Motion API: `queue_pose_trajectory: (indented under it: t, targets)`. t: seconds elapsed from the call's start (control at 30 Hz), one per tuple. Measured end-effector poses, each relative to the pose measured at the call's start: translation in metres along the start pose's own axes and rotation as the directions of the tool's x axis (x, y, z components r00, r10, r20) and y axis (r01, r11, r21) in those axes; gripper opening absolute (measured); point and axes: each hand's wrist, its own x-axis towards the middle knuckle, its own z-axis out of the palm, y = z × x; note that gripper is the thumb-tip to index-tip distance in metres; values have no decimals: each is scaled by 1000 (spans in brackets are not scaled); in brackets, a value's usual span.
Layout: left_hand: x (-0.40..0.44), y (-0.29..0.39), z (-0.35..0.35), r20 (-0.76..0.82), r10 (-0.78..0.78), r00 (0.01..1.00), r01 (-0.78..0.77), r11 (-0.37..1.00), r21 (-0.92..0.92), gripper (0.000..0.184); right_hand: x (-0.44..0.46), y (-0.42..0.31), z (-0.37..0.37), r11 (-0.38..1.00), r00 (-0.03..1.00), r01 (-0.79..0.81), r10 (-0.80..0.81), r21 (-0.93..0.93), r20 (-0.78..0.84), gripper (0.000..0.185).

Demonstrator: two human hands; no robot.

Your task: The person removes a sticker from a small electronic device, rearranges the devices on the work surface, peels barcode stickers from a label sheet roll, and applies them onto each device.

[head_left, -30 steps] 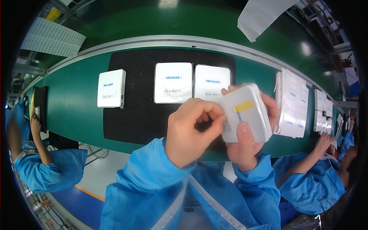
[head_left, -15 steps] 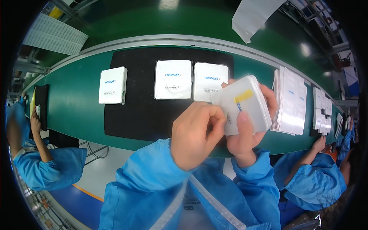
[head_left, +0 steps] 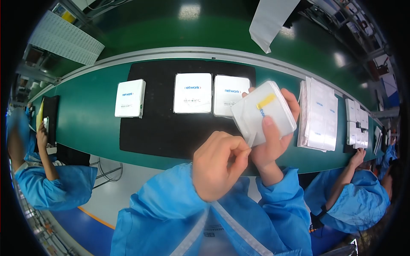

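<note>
My right hand [head_left: 273,143] grips a white box in clear film [head_left: 256,121], thumb on its face and fingers behind its far edge. The box is tilted and bears a yellow strip [head_left: 266,101] over partly hidden blue lettering. At the box's lower left corner, my left hand [head_left: 222,164] pinches a narrow, pale strip of film [head_left: 252,138] between thumb and fingers. Beyond my hands, two wrapped white boxes marked "network" [head_left: 192,93] [head_left: 230,96] lie side by side on a black mat [head_left: 158,134]. Another white box [head_left: 130,99] lies across the mat's left edge.
A stack of printed white sheets or bags [head_left: 318,113] lies right of the mat on the green table [head_left: 85,115]. Further right stand several white boxes [head_left: 357,123]. Co-workers in blue sleeves sit at left [head_left: 64,183] and right [head_left: 356,196].
My left hand has moved slightly down, away from the held box, and a pale film strip now shows between them. The held box has turned slightly. The view has shifted a little.
</note>
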Motion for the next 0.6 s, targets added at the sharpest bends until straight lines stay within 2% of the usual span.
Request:
queue_pose_trajectory:
  t: [0.17, 0.2, 0.27, 0.33, 0.47, 0.53, 0.6]
  targets:
    - [-6, 5, -9, -23, 13, 1000, -14, 998, -57, 16, 7, 4, -1, 992, 999, -15, 19, 123, -31, 62]
    - [-8, 5, -13, -30, -36, 999, 33, 996, -79, 15, 9, 3, -3, 983, 998, -44, 51, 178, -34, 61]
    - [-12, -6, -28, -122, -70, 990, 61, 995, -75, 11, 16, 1, -9, 969, 997, -69, 77, 238, -24, 60]
    - [-16, -15, -52, -242, -292, 925, 244, 946, -212, 6, 27, -1, -30, 943, 969, -248, 238, 221, 71, 59]
    - [-29, -47, -129, -407, -391, 825, 317, 918, -239, 13, 28, -3, -78, 894, 894, -447, 447, -3, 19, 61]
    - [-36, -58, -153, -422, -390, 818, 298, 916, -268, 15, 24, -3, -88, 882, 889, -457, 449, -117, -89, 56]
    - [-41, -66, -165, -457, -339, 822, 298, 941, -162, 22, 21, 2, -94, 886, 903, -429, 415, -177, -111, 54]
